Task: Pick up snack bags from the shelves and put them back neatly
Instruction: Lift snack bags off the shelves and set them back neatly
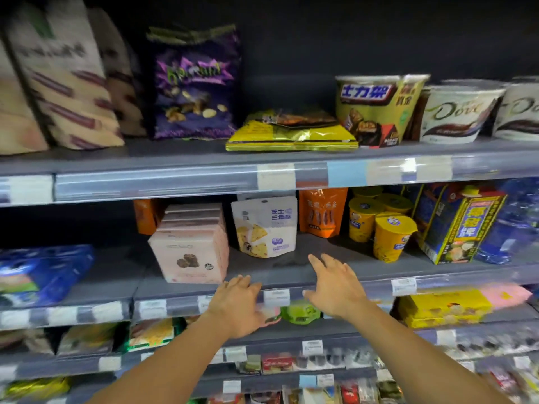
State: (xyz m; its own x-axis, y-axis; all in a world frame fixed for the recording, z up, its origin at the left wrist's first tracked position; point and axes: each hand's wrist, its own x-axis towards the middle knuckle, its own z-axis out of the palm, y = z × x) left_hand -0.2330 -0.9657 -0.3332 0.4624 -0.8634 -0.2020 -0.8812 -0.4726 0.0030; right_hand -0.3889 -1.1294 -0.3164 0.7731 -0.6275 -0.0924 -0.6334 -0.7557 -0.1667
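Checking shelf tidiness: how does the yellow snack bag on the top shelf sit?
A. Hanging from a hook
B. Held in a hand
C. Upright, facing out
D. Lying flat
D: the yellow snack bag lies flat on the top shelf, and both hands are empty below.

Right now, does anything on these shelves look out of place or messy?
Yes. On the top shelf, the yellow snack bags lie flat in a loose pile while the purple bag beside them stands upright. One shelf down, the pink boxes sit turned at an angle to the shelf edge.
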